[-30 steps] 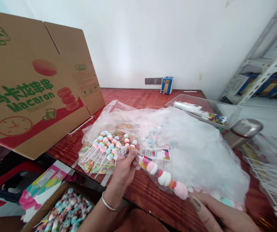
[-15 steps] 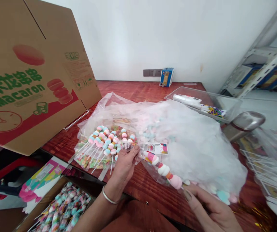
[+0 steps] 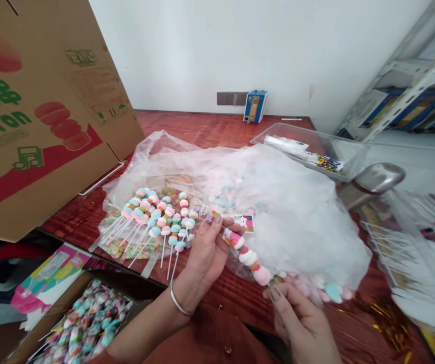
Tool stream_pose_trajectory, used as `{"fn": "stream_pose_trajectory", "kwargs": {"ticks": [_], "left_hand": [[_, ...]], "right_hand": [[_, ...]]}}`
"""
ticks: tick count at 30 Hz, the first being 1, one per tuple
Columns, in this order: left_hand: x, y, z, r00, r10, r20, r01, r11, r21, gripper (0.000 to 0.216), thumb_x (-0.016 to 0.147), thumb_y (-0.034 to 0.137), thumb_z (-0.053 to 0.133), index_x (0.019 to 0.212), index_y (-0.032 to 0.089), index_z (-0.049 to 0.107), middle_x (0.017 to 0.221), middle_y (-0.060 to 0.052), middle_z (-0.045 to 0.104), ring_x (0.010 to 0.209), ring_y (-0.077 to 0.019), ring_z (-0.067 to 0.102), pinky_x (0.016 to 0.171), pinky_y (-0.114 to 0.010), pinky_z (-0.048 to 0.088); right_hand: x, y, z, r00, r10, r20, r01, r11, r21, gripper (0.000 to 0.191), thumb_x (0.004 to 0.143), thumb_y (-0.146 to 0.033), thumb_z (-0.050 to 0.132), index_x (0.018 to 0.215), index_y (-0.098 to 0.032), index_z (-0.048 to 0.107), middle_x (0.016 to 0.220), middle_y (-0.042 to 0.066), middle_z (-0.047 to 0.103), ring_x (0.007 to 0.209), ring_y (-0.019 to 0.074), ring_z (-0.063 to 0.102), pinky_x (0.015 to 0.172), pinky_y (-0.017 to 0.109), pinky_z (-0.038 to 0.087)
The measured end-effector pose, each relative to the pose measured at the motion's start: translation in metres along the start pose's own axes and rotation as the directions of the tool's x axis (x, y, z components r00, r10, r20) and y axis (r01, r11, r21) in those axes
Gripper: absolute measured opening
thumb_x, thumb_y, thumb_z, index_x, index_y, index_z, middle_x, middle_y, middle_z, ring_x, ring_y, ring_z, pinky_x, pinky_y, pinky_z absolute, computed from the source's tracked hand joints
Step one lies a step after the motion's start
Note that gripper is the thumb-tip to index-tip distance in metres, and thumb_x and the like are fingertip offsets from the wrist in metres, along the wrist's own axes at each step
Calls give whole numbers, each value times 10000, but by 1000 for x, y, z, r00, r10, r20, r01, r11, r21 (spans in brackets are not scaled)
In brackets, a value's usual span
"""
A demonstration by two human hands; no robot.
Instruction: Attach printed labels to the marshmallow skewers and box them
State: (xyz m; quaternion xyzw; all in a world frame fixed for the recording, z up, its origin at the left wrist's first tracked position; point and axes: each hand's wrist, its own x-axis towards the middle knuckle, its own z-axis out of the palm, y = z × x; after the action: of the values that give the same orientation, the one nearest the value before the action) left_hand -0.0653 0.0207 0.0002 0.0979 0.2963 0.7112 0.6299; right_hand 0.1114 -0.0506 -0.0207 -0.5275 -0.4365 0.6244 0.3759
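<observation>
A marshmallow skewer (image 3: 248, 258) in pink, white and orange slants across the middle, above the table edge. My left hand (image 3: 210, 247) pinches the clear printed wrapper (image 3: 201, 209) at the skewer's upper end. Down at the lower end, my right hand (image 3: 297, 316) has thumb and forefinger closed on the stick, which the fingers mostly hide. Left of my hands lie several unwrapped marshmallow skewers (image 3: 141, 207), sticks toward me, on a bag of coloured ring candies (image 3: 126, 247). A printed card (image 3: 245, 222) rests just behind my left fingers.
A large translucent bag (image 3: 293, 212) of marshmallows covers the middle. Behind it stand a clear tray (image 3: 304, 164) and a steel flask (image 3: 373, 184). A cardboard box (image 3: 61, 101) rises at left; an open carton holds wrapped skewers (image 3: 88, 323) below the table edge.
The view has turned slightly right and down, so most things sit further left and higher. Both hands keep hold of the skewer; more of the wrapper's upper end shows beyond my left hand.
</observation>
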Motion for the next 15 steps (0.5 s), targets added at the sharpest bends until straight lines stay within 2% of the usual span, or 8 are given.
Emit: {"fn": "stream_pose_trajectory", "kwargs": {"ticks": [2, 4, 6, 8, 10, 12, 13, 15], "left_hand": [[1, -3, 4, 1000, -27, 14, 28, 999, -39, 159, 777, 207, 752, 799, 156, 602, 721, 25, 606, 647, -100, 597, 726, -274, 525], [3, -5, 6, 999, -49, 13, 50, 996, -75, 141, 795, 212, 737, 840, 147, 620, 691, 36, 570, 612, -82, 562, 706, -253, 516], [3, -7, 7, 998, -59, 13, 60, 993, -103, 187, 800, 230, 739, 923, 133, 638, 680, 43, 547, 598, -68, 536, 695, -237, 507], [3, -9, 7, 998, -57, 23, 59, 993, -99, 251, 782, 225, 759, 978, 123, 642, 669, 47, 537, 594, -62, 523, 680, -224, 498], [3, -11, 8, 998, -59, 19, 60, 995, -74, 250, 754, 201, 781, 944, 122, 639, 661, 46, 536, 599, -65, 531, 655, -215, 488], [2, -13, 9, 998, -67, -4, 67, 996, -57, 217, 749, 191, 783, 881, 131, 622, 666, 41, 542, 611, -70, 545, 623, -203, 472], [2, -14, 10, 997, -69, -15, 68, 996, -55, 206, 753, 194, 779, 853, 135, 609, 668, 39, 542, 618, -72, 551, 609, -195, 463], [2, -16, 11, 997, -71, -25, 70, 996, -56, 203, 761, 201, 774, 823, 145, 589, 666, 39, 531, 631, -75, 556, 594, -185, 450]], "right_hand": [[-2, 3, 9, 987, 144, 74, -159, 952, 263, 370, 841, -541, 647, 762, -181, 610, 502, -113, 267, 400, 38, 157, 377, 167, 171], [-4, 7, 16, 964, 207, 165, -259, 867, 425, 358, 837, -519, 670, 776, -171, 615, 519, -126, 233, 411, 24, 95, 375, 159, 134], [-4, 11, 20, 954, 220, 203, -293, 824, 485, 340, 831, -496, 690, 784, -167, 621, 524, -131, 227, 415, 19, 81, 373, 154, 134], [-4, 16, 20, 964, 199, 177, -260, 847, 463, 349, 823, -508, 695, 791, -169, 619, 515, -129, 243, 413, 24, 108, 376, 156, 157], [-3, 20, 18, 987, 130, 93, -153, 934, 323, 366, 828, -532, 674, 801, -171, 621, 497, -115, 287, 410, 40, 185, 386, 166, 195], [-2, 22, 14, 1000, -13, -13, 14, 998, 57, 346, 855, -516, 639, 813, -172, 635, 511, -75, 392, 440, 74, 331, 418, 186, 280], [-2, 21, 12, 993, -108, -56, 102, 990, -99, 317, 872, -487, 622, 820, -175, 646, 545, -48, 463, 480, 96, 412, 451, 199, 332], [-1, 19, 9, 951, -295, -96, 241, 897, -370, 247, 894, -415, 596, 848, -185, 676, 654, 3, 598, 580, 140, 541, 549, 228, 420]]}}
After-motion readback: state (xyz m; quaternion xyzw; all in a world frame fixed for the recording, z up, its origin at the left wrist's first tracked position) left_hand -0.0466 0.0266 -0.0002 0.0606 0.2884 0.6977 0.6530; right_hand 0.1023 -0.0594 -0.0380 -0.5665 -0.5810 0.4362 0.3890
